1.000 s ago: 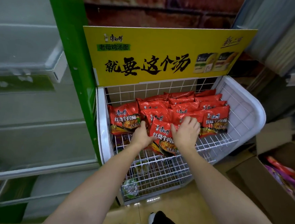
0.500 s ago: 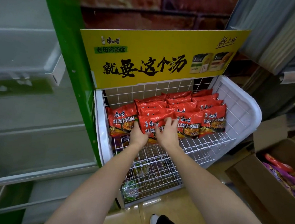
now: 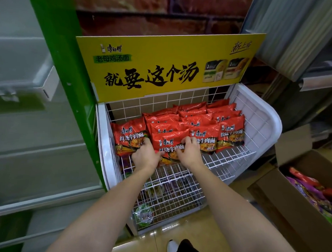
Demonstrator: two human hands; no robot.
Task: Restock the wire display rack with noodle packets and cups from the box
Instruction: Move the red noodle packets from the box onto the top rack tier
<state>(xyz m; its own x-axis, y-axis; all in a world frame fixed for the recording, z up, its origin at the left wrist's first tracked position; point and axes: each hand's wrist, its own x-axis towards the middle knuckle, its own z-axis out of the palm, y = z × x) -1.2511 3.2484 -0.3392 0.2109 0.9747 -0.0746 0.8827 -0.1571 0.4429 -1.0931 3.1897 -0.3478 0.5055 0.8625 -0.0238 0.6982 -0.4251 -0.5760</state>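
Shop, retail floor. Evidence: white wire rack [image 3: 256,129] stocked with rows of identical red noodle packets [image 3: 205,127]; yellow brand sign [image 3: 164,66] above; open stock box [image 3: 283,197] on floor; glass-fronted cabinet [image 3: 28,119] alongside.

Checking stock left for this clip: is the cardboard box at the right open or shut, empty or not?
Open and not empty: the cardboard box has a flap raised, and purple and red packets show inside. How many remain cannot be told.
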